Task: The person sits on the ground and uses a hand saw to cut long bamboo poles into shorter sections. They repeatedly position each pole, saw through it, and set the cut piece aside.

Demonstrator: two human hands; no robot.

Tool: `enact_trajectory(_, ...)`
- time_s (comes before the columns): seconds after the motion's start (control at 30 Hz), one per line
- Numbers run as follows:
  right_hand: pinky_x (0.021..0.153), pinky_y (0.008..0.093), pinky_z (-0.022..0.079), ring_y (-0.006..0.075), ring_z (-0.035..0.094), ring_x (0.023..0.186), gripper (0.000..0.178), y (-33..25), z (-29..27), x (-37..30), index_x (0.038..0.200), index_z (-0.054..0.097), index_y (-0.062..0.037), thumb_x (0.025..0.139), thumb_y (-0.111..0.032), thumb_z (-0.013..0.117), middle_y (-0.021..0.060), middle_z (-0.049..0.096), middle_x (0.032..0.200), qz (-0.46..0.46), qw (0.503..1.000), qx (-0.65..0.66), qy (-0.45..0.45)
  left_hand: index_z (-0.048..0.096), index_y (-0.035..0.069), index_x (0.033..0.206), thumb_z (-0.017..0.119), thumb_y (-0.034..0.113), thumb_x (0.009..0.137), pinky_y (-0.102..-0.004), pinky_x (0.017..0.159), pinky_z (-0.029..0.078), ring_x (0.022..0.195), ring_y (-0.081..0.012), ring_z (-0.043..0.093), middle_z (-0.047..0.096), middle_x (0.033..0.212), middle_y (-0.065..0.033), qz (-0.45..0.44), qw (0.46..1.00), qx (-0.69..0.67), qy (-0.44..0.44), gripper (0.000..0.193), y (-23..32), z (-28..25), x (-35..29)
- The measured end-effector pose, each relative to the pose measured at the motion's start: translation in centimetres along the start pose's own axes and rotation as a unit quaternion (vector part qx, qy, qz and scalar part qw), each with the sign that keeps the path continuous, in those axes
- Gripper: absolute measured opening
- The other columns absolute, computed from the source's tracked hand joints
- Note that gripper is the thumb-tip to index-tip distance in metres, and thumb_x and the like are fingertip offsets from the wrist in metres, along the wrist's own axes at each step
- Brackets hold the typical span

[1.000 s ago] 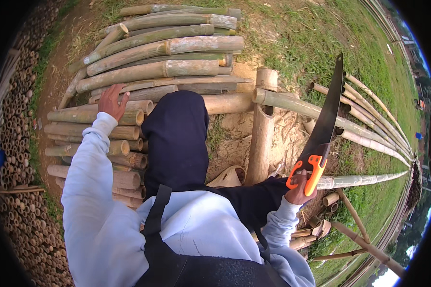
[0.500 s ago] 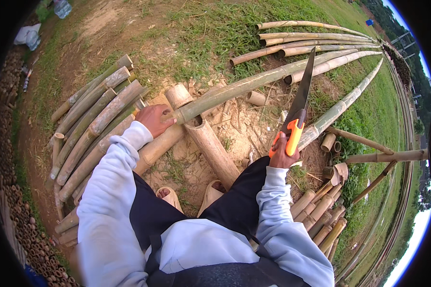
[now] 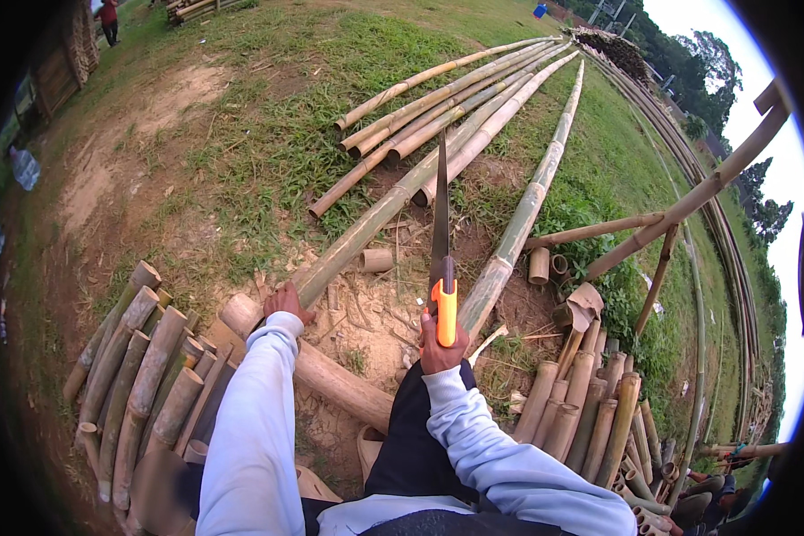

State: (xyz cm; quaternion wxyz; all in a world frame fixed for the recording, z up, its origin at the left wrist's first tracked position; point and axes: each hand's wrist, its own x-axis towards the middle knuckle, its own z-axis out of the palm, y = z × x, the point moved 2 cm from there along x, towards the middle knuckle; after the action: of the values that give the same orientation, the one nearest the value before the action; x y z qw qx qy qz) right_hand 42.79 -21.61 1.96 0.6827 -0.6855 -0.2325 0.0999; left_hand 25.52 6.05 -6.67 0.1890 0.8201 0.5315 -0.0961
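A handsaw with a long dark blade (image 3: 441,210) and an orange handle is gripped in my right hand (image 3: 441,347). Its blade points away from me, and its tip overlaps the long green bamboo pole (image 3: 366,223) in the picture; whether they touch I cannot tell. My left hand (image 3: 288,304) is closed round the near end of that pole, fingers partly hidden. Just beneath this hand lies a thick short bamboo log (image 3: 344,380), slanting toward my legs. Pale sawdust (image 3: 357,326) covers the ground between my hands.
Cut bamboo lengths (image 3: 143,375) are stacked at left, with another bundle (image 3: 581,402) at right. Several long poles (image 3: 447,94) stretch away over the grass. One more pole (image 3: 518,232) lies right of the saw, near a bamboo pole frame (image 3: 688,219). Far left, a person (image 3: 107,20) stands.
My view has swung up toward the far poles. The saw has turned from leaning right to pointing straight ahead, closer to the pole. My left hand stays at the pole's near end.
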Motion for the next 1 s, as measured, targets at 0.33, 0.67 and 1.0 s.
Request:
enact_trajectory(0.33,0.064,0.0243,0.046,0.0061,0.055,0.071,0.014,0.1,1.9,-0.6,0.105,0.067,0.0019,0.094,-0.007,0.07,-0.0012,0.061,0.081,-0.003,1.0,-0.022,-0.019,0.052,0.002,0.131,0.079,0.04,0.074,-0.0453,0.108,0.043,0.111,-0.0372,0.067,0.071,0.112,-0.0218,0.055,0.998,0.014,0.03,0.073,-2.2,-5.4,-3.9)
enact_trajectory(0.67,0.048,0.0219,0.04,0.0055,0.05,0.051,0.012,-3.6,3.6,-2.2,0.088,0.062,-0.002,0.098,-0.006,0.066,0.0007,0.057,0.064,-0.051,0.997,0.041,-0.052,0.059,0.009,0.128,0.085,0.034,0.067,-0.0514,0.096,0.049,0.107,-0.0465,0.063,0.07,0.108,-0.0244,0.042,0.991,0.051,0.116,0.071,-28.3,-9.5,-20.5)
enact_trajectory(1.0,0.046,0.0223,0.039,0.0062,0.048,0.049,0.008,-3.1,3.1,-2.0,0.095,0.066,0.0007,0.099,-0.006,0.064,0.0011,0.056,0.062,-0.097,0.993,0.025,-0.065,0.052,0.018,0.14,0.087,0.027,0.063,-0.0489,0.114,0.035,0.131,-0.0371,0.05,0.062,0.135,-0.0163,-0.153,0.985,0.068,0.039,0.085,-46.6,-7.7,-34.9)
